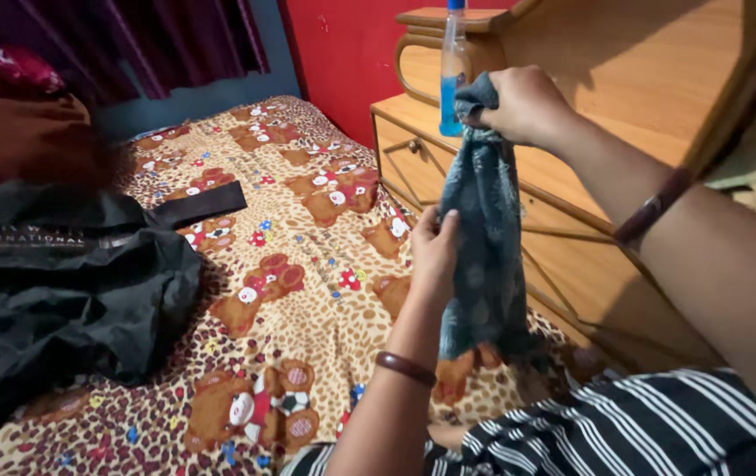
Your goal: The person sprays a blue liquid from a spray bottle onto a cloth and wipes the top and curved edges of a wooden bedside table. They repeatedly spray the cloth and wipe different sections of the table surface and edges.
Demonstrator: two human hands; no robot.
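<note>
A grey-blue patterned cloth (488,256) hangs down in front of me over the bed. My right hand (523,106) grips its top end, held high near the wooden headboard. Lower down, my left hand (435,251) pinches the cloth's left edge about midway along it. Both wrists wear a brown bangle. The cloth's bottom end reaches down to the bedsheet beside my striped garment (642,427).
The bedsheet (307,291) is leopard-spotted with teddy bears. A crumpled black bag (61,282) lies on the left. A wooden headboard with a drawer (589,194) stands on the right, a bottle of blue liquid (454,66) on its shelf. Red wall and dark curtains behind.
</note>
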